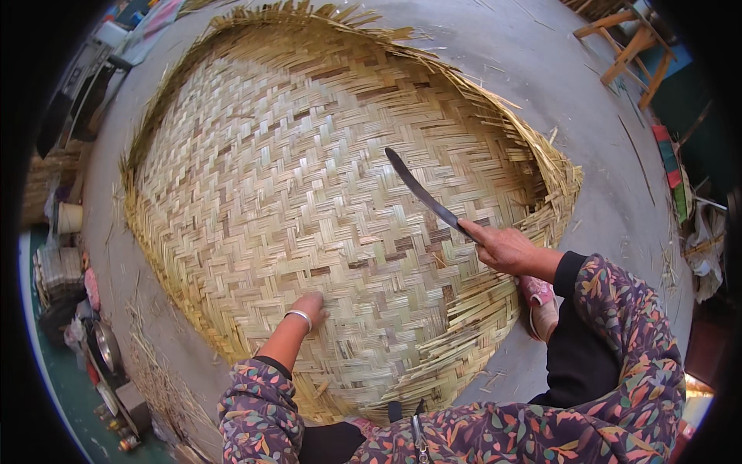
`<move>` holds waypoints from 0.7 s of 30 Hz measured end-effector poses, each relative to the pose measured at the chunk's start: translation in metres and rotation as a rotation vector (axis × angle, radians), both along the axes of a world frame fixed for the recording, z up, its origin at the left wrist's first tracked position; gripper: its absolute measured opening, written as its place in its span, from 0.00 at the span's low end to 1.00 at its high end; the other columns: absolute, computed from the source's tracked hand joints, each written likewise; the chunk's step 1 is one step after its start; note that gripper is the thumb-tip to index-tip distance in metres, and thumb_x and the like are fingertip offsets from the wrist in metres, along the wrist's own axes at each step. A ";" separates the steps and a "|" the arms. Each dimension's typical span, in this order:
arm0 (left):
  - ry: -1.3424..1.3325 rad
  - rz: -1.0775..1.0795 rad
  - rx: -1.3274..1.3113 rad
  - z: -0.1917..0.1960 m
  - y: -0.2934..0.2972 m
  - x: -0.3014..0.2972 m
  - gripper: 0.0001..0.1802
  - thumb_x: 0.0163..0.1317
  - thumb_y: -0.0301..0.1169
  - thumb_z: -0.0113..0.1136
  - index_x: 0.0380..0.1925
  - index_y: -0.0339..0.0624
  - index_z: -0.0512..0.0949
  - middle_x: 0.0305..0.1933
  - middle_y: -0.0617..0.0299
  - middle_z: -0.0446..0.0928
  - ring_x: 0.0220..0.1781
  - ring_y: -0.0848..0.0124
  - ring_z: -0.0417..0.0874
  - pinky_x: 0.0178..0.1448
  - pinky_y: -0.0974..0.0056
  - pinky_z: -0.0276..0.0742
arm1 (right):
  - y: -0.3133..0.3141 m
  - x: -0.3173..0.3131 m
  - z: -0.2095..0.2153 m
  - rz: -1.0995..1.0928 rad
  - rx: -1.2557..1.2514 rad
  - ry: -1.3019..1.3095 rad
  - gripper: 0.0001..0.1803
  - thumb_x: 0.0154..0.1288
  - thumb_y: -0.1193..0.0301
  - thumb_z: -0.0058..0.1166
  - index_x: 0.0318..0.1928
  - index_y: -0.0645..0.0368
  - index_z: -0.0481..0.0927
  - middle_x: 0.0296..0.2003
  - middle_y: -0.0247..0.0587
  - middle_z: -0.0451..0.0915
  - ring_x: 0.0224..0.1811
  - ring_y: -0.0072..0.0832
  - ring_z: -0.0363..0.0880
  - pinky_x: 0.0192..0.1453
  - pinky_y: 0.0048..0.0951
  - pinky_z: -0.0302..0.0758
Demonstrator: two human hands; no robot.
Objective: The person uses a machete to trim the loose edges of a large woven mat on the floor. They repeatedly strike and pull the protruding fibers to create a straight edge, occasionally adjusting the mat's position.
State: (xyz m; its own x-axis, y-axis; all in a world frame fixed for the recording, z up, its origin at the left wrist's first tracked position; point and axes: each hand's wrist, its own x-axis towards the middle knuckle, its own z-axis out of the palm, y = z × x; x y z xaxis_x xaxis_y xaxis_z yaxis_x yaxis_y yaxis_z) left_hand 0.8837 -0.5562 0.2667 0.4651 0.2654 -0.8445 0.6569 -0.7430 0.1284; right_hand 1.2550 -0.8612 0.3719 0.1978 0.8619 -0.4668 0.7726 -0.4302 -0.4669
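Observation:
A big woven mat (309, 193) of split bamboo strips lies in front of me, its edges turned up into a low rim with loose strip ends sticking out. My right hand (506, 249) is closed round the handle end of a long, dark, slightly curved knife (423, 193). The blade points away from me and to the left, over the mat's weave. Low on the near left part of the mat, my left hand (311, 307) is closed with its fingers curled under; anything in them is hidden. A silvery bangle (299, 315) circles that wrist.
Grey floor (495, 39) surrounds the mat, with straw scraps (166, 379) at the left. A wooden stool (638, 46) stands at the far right. Pans, a metal bowl (108, 346) and other household goods line the left side. My shoe (542, 309) is beside the mat's right edge.

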 end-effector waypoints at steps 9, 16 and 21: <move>-0.204 0.192 0.393 0.062 -0.086 -0.099 0.15 0.61 0.40 0.63 0.39 0.40 0.76 0.43 0.46 0.81 0.47 0.47 0.81 0.51 0.48 0.78 | 0.069 -0.078 0.032 0.307 -0.050 0.032 0.36 0.68 0.64 0.42 0.75 0.43 0.50 0.41 0.57 0.80 0.35 0.54 0.80 0.42 0.53 0.76; -0.320 0.450 0.201 0.123 -0.199 -0.043 0.21 0.63 0.50 0.58 0.36 0.41 0.78 0.38 0.46 0.82 0.43 0.46 0.82 0.46 0.48 0.77 | 0.097 -0.071 0.061 0.389 0.007 -0.064 0.33 0.67 0.65 0.38 0.74 0.41 0.56 0.41 0.51 0.82 0.40 0.46 0.83 0.42 0.47 0.77; -0.189 0.522 0.045 0.077 -0.231 0.080 0.25 0.61 0.53 0.61 0.35 0.38 0.78 0.38 0.47 0.82 0.42 0.47 0.82 0.47 0.48 0.77 | 0.134 0.029 -0.022 0.407 0.079 -0.011 0.31 0.68 0.65 0.39 0.73 0.39 0.59 0.45 0.54 0.82 0.43 0.49 0.83 0.45 0.48 0.78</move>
State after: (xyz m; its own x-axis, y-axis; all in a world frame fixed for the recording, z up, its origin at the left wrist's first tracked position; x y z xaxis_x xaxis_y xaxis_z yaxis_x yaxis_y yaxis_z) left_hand 0.9636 -0.7871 0.3433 0.4043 0.5347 -0.7420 0.9079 -0.3325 0.2551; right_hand 1.2837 -0.7269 0.3497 -0.1624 0.9040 -0.3956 0.8773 -0.0512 -0.4771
